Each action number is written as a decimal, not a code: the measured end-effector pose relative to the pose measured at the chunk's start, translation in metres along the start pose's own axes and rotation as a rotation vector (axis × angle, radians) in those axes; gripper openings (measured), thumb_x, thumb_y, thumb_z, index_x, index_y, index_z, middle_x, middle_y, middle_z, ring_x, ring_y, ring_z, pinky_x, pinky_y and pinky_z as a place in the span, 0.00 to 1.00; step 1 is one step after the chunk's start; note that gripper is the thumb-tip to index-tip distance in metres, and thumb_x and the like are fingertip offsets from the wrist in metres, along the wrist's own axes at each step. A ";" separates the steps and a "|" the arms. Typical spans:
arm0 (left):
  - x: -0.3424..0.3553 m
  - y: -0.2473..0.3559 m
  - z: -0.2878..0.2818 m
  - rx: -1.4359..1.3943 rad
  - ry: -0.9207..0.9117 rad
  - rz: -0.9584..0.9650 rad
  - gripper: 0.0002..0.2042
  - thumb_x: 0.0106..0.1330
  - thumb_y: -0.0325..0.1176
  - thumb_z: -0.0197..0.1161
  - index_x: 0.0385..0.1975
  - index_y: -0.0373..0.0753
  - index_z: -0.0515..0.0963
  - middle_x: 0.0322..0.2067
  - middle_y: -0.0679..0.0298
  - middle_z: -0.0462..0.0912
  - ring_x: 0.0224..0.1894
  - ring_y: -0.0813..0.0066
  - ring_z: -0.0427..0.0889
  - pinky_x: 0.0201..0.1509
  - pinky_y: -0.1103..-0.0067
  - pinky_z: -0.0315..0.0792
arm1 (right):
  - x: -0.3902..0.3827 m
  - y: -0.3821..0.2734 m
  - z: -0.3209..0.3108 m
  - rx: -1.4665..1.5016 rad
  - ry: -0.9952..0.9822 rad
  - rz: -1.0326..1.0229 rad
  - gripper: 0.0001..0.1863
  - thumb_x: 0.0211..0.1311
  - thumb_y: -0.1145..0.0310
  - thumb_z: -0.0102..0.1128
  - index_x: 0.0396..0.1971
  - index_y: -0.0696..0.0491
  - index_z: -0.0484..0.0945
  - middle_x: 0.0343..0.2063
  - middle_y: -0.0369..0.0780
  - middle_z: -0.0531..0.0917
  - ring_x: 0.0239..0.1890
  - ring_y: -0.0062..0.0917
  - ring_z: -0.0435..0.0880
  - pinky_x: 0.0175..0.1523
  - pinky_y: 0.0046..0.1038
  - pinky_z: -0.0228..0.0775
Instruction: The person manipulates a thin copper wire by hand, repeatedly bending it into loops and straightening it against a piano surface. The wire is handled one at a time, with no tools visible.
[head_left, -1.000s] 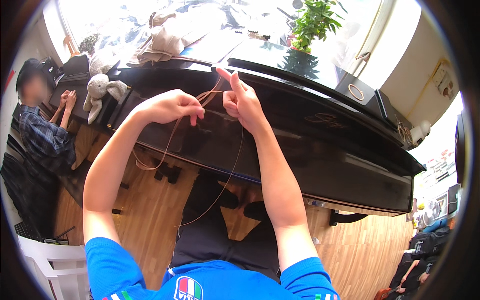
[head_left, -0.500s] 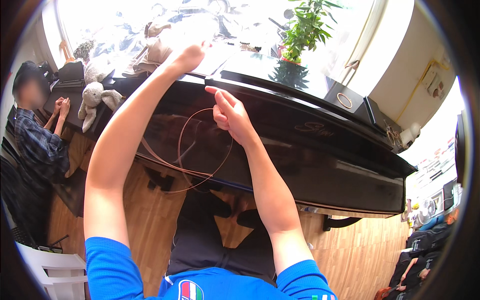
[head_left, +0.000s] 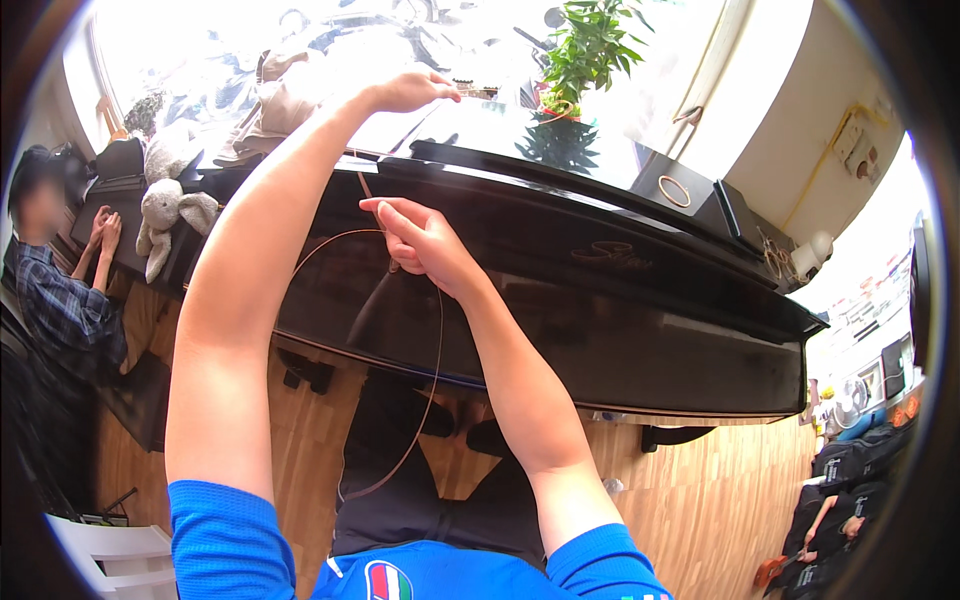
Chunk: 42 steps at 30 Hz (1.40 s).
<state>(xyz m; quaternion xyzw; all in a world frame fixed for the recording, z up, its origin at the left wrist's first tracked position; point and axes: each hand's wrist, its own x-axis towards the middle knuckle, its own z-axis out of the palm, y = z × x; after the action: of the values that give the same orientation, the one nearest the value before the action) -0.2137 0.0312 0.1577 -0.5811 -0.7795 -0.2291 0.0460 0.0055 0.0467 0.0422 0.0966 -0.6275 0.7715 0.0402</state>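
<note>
My right hand (head_left: pixel 420 245) is closed in front of the glossy black piano (head_left: pixel 560 290), index finger stretched out to the left. Between its thumb and fingers runs a thin reddish-brown strand (head_left: pixel 437 350), supple like cane or cord. One part bows left behind my left forearm, another hangs in a long curve over my dark trousers, and a short piece rises toward the piano's top edge. Higher up, above the piano top, my left hand (head_left: pixel 412 92) has its fingertips pinched together, seemingly on the strand. Bright window light washes out the detail there.
A potted plant (head_left: pixel 590 50) and a tan ring (head_left: pixel 674 191) stand on the piano top, with coiled strands (head_left: pixel 778 262) at its right end. A grey plush rabbit (head_left: pixel 165 210) sits at left, near a seated person (head_left: pixel 60 290). A white chair (head_left: pixel 110 545) is at lower left.
My left hand has moved right and its fingers now point right. My right hand has shifted slightly left. The strand's wide loops have opened into a long curve hanging over my lap.
</note>
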 end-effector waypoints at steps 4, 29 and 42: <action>0.011 -0.041 0.011 -0.004 0.036 -0.246 0.17 0.76 0.41 0.55 0.54 0.39 0.82 0.40 0.63 0.86 0.37 0.76 0.79 0.46 0.74 0.74 | 0.000 0.002 -0.002 -0.022 -0.002 0.019 0.27 0.74 0.47 0.54 0.59 0.55 0.75 0.15 0.24 0.62 0.16 0.06 0.54 0.20 0.16 0.42; 0.011 -0.035 0.037 0.301 0.114 -0.204 0.10 0.67 0.30 0.61 0.44 0.45 0.86 0.44 0.55 0.88 0.48 0.63 0.86 0.56 0.70 0.76 | 0.002 0.004 -0.002 -0.062 0.033 0.042 0.24 0.74 0.50 0.54 0.57 0.54 0.77 0.17 0.23 0.63 0.17 0.06 0.55 0.21 0.15 0.43; -0.005 -0.020 0.016 0.151 -0.011 -0.296 0.12 0.68 0.36 0.64 0.48 0.44 0.86 0.37 0.60 0.89 0.36 0.73 0.87 0.43 0.72 0.80 | 0.001 0.003 -0.002 -0.057 0.033 0.057 0.25 0.74 0.48 0.54 0.57 0.54 0.77 0.16 0.24 0.63 0.17 0.06 0.54 0.21 0.16 0.42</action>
<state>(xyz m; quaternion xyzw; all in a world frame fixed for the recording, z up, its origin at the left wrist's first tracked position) -0.2276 0.0287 0.1353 -0.4561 -0.8718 -0.1711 0.0508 0.0042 0.0477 0.0386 0.0650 -0.6512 0.7555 0.0313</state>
